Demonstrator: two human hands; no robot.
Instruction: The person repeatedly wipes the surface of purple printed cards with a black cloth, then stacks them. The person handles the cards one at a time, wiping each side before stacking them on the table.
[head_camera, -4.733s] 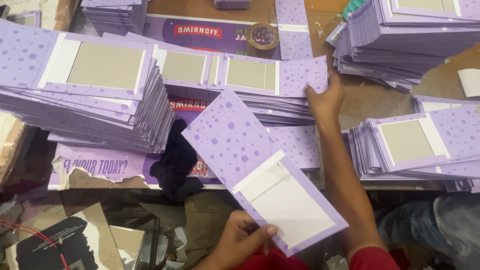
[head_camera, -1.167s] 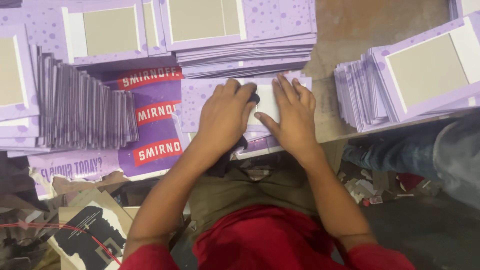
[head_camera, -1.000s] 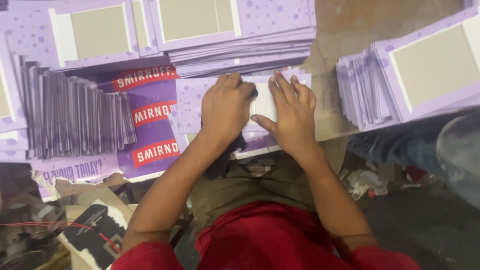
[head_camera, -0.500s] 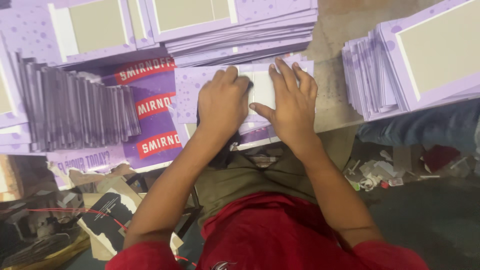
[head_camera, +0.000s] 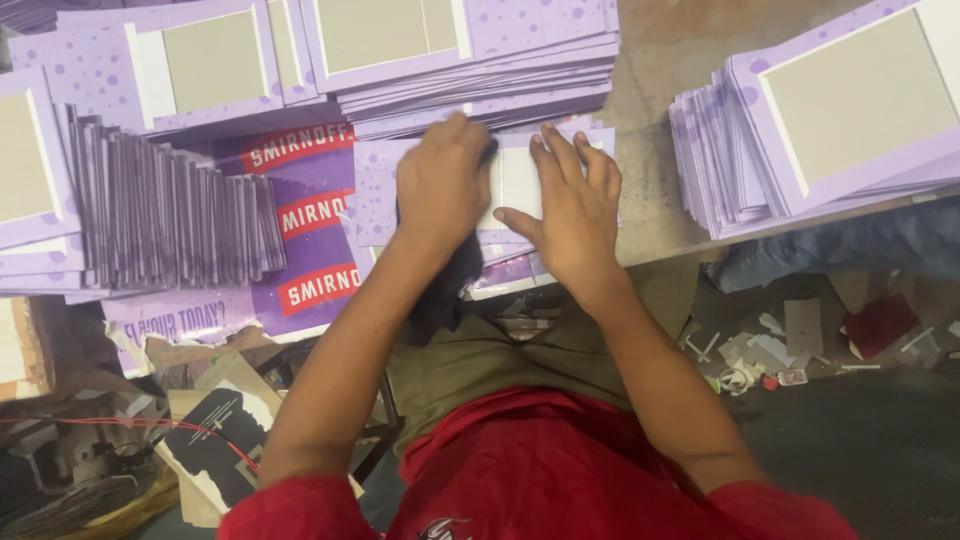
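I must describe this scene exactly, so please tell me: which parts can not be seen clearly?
- Head view: the left hand and right hand cover most of the purple card beneath them.
- The dark cloth is partly behind the left forearm.
- The card stack on the right runs off the frame edge.
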